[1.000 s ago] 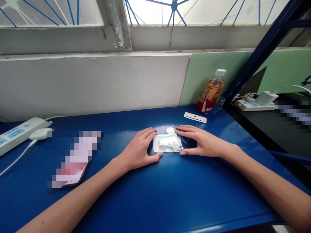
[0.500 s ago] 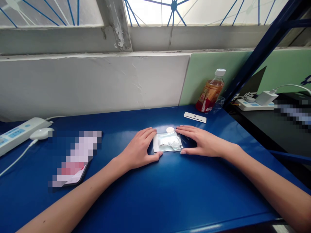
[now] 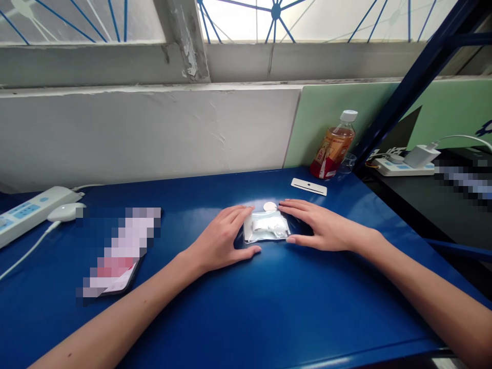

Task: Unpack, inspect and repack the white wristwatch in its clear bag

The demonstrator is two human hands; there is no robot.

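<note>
A small clear plastic packet [image 3: 266, 227] with white parts inside lies flat on the blue table [image 3: 246, 312]. My left hand [image 3: 221, 241] rests on the table at the packet's left edge, fingers curved around it and touching it. My right hand [image 3: 321, 228] lies flat at the packet's right edge, fingertips on it. A small white round disc [image 3: 269, 206] sits just behind the packet, between my fingertips.
A phone [image 3: 115, 266] lies at the left. A white power strip [image 3: 26, 210] and a white plug with cable [image 3: 63, 211] sit at the far left. A white flat strip [image 3: 308, 186], a bottle of orange drink [image 3: 333, 147] and a second power strip with a charger [image 3: 409, 161] stand at the back right.
My left hand has slid slightly right, closing in around the packet's left edge. The right hand has barely moved.
</note>
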